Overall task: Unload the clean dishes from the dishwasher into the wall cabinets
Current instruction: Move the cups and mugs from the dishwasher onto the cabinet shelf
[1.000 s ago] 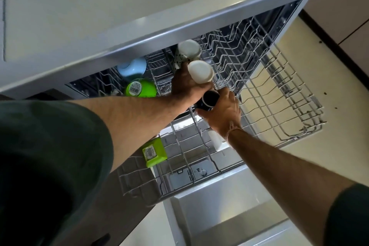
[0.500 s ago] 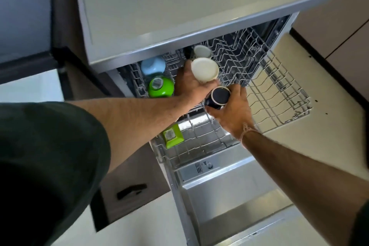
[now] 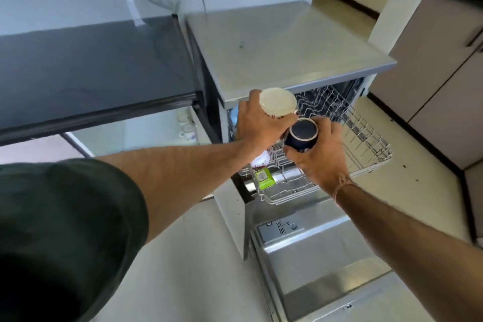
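My left hand point(image 3: 257, 125) grips a white cup point(image 3: 277, 101) with a red pattern, held bottom up above the pulled-out upper rack point(image 3: 366, 144) of the dishwasher. Right beside it, my right hand point(image 3: 317, 154) grips a dark blue mug point(image 3: 302, 133), also bottom up. Both cups are lifted clear of the wire rack. A green container point(image 3: 264, 177) and part of a white dish point(image 3: 261, 161) lie in the rack's left end below my left wrist. The dishwasher door point(image 3: 313, 251) hangs open below.
The grey dishwasher top point(image 3: 282, 44) lies behind the rack. A black countertop point(image 3: 94, 68) runs left of it, with white patterned mugs point(image 3: 187, 127) on a shelf below. Beige cabinet doors point(image 3: 439, 81) stand at right. The floor is pale tile.
Both hands have lifted the white cup and the blue mug up out of the rack. My head has risen and pulled back, bringing the countertop and wall into view.
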`<act>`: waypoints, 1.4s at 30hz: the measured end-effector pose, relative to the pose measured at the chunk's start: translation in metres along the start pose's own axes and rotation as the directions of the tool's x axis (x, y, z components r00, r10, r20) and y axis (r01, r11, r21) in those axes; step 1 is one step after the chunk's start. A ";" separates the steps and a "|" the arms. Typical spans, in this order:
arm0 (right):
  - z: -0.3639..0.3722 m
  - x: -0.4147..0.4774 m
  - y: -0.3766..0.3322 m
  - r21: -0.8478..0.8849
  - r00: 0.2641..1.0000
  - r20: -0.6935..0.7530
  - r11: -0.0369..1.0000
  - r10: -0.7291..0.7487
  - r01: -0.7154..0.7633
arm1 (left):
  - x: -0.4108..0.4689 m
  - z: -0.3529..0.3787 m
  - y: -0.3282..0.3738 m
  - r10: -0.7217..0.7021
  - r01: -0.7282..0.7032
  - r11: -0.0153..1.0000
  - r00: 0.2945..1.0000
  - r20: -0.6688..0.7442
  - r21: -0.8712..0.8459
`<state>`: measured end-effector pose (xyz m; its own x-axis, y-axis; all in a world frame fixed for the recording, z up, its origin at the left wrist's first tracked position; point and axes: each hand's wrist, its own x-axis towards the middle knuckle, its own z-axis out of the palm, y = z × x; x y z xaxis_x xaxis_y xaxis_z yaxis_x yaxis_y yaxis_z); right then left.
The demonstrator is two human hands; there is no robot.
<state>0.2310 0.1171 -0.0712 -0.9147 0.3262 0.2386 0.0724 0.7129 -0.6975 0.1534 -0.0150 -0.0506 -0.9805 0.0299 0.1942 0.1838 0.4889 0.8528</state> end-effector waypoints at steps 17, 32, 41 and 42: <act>0.116 -0.079 -0.166 0.140 0.969 0.145 0.974 -0.201 0.181 | -0.057 -0.210 -0.099 -0.201 0.203 0.979 0.943 -0.264 -0.018; 0.342 -0.028 -0.131 0.131 0.920 0.390 0.991 -0.049 -0.003 | 0.024 -0.202 -0.304 -0.392 0.410 0.911 0.887 -0.242 0.029; 0.476 0.036 -0.078 0.008 0.937 0.348 1.000 -0.002 -0.001 | 0.117 -0.163 -0.411 -0.460 0.471 0.882 0.856 -0.236 -0.008; 0.489 0.043 -0.074 -0.013 0.937 0.349 1.000 -0.005 0.011 | 0.127 -0.160 -0.422 -0.465 0.475 0.880 0.857 -0.224 -0.009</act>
<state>-0.0080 -0.2247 -0.3395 -0.9963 0.0851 -0.0088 0.0680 0.7246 -0.6858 -0.0377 -0.3569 -0.3078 -0.9096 -0.3973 -0.1212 -0.3035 0.4365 0.8470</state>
